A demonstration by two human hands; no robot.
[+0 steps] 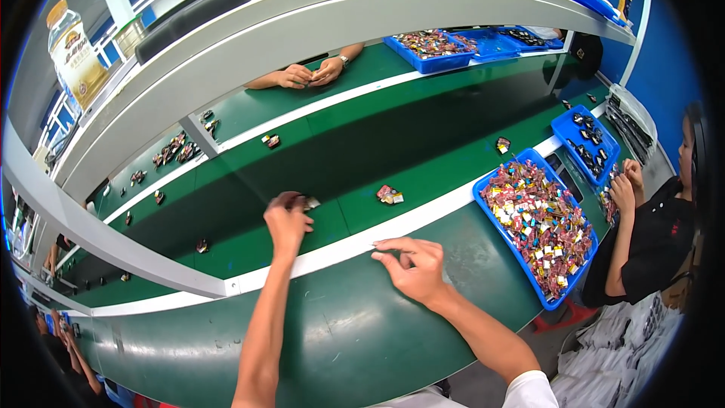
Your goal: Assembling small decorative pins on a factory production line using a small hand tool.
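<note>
Under my right hand (415, 266), half-open and seemingly empty, lies the green bench (355, 332); beyond its white rail (343, 247), my blurred left hand (288, 223) curls at a small packet (312, 202) over the belt (445, 171), whether gripping I cannot tell. Rightward stands a blue wall (668, 53).

Red-white packet (389, 195) — green belt (438, 170)

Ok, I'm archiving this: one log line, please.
left hand: by small packet, blurred; right hand: near white rail; large blue tray: heaped
</note>
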